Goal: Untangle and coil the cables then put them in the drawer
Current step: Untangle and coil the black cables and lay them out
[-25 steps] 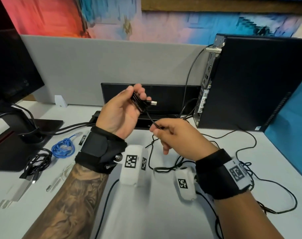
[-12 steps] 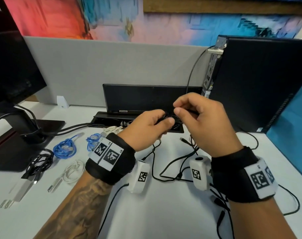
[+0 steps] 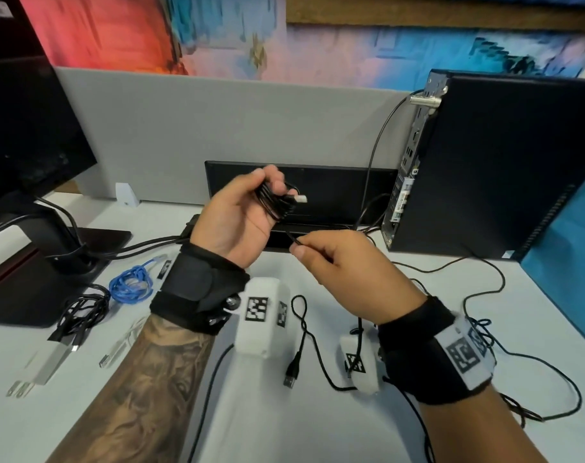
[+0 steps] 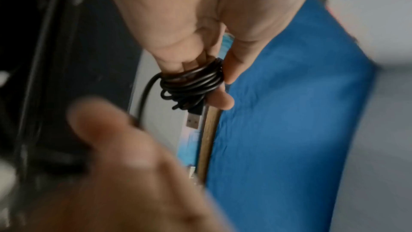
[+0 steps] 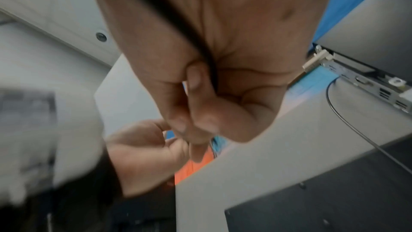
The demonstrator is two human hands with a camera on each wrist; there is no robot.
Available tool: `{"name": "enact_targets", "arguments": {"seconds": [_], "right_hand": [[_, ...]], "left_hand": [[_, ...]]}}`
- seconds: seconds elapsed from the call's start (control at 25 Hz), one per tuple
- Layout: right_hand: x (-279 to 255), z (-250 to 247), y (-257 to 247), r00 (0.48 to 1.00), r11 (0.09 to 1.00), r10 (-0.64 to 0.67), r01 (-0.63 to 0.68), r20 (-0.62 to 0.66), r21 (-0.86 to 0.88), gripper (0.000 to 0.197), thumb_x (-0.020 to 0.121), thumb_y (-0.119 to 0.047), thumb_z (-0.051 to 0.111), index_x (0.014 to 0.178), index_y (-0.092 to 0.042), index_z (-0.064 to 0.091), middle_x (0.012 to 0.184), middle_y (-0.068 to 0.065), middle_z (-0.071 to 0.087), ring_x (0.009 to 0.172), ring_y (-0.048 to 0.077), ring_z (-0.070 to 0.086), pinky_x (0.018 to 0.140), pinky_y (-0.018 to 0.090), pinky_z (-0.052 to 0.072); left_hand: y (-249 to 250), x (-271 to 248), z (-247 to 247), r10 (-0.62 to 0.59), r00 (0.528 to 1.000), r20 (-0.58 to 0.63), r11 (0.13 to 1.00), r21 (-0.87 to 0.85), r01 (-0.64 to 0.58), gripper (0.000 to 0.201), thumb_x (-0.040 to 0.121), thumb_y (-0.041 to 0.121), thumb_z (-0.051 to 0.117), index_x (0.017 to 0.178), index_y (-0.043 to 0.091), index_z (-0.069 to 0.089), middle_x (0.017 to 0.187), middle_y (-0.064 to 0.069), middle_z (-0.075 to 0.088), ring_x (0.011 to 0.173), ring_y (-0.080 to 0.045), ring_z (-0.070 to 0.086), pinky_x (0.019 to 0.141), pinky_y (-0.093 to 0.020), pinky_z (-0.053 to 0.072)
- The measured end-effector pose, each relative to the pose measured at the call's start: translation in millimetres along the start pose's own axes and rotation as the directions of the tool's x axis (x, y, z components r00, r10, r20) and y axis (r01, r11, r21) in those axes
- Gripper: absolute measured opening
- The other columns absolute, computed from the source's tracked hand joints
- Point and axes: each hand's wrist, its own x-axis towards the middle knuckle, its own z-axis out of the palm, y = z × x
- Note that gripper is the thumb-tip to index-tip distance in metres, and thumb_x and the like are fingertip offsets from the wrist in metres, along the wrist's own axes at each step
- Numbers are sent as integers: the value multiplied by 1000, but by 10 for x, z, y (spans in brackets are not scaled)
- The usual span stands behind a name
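Black cable (image 3: pixel 277 203) coils round left hand (image 3: pixel 237 218) fingers, right hand (image 3: pixel 337 262) pinching its tail.

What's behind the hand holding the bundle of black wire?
Behind the left hand gripping the black wire stands a flat black box, then a gray wall panel. The hand covers part of that box, so what's there stays hidden.
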Motion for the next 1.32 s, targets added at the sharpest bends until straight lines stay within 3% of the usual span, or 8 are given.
{"name": "enact_targets", "arguments": {"seconds": [0.16,0.28,0.56,0.8,0.96,1.16,1.24,1.32], "right_hand": [[-93,-230,-166,992,966,63,-33,-112,256,14,99,-18,60,107,-22,71,70,-6,62,58,10,55,50,21,48],[-157,-415,-253,973,867,63,57,-222,494,28,96,-3,61,118,-20,65,76,-1,67,56,17,54,45,28,49],[-93,-544,134,809,946,93,111,-580,306,17,98,-9,62,107,-18,72,92,-1,73,87,5,69,79,17,52],[15,-98,116,957,970,100,-33,-271,243,16,100,-18,60,100,-18,76,67,-7,65,61,-1,58,65,12,44],[-57,-144,-83,998,997,33,-30,-46,70,34,102,-30,55,75,-13,63,67,8,59,55,7,48,58,33,45],[-174,-330,-255,999,980,-18,11,33,198,23,100,-30,59,92,-13,73,66,8,55,56,11,49,55,32,53],[-168,-380,-243,999,923,14,2,-39,384,20,101,-23,59,95,-9,71,70,15,63,57,17,57,61,44,61],[-150,-452,-161,988,889,76,-6,-134,459,20,102,-20,57,91,-11,70,66,4,67,51,15,57,56,46,59]], "left_hand": [[-97,-40,-6,169,985,43,733,662,-154,13,97,12,58,97,5,69,84,-10,72,77,-20,67,83,-35,54],[-124,-100,30,40,985,166,448,878,-166,23,100,21,55,96,2,68,82,-9,72,74,-21,68,82,-39,56],[-56,-262,180,-513,818,259,740,617,268,38,95,32,41,74,6,59,61,-5,52,50,-17,40,71,-36,46],[60,-101,128,-211,933,292,969,-64,240,27,97,23,34,91,7,56,80,-3,50,66,-12,47,89,-34,47],[19,41,-4,55,998,42,999,-1,-55,27,106,17,35,96,4,56,85,-6,56,71,-15,53,90,-36,48],[-134,-32,25,341,940,25,694,668,-270,20,102,14,51,97,4,67,85,-8,69,75,-15,65,80,-31,54],[-201,-103,100,284,942,178,464,834,-298,20,101,14,52,97,0,67,84,-8,70,74,-12,66,76,-28,55],[-207,-173,176,115,964,240,431,862,-266,31,104,21,47,94,-2,65,80,-5,68,71,-15,64,74,-31,55]]}}
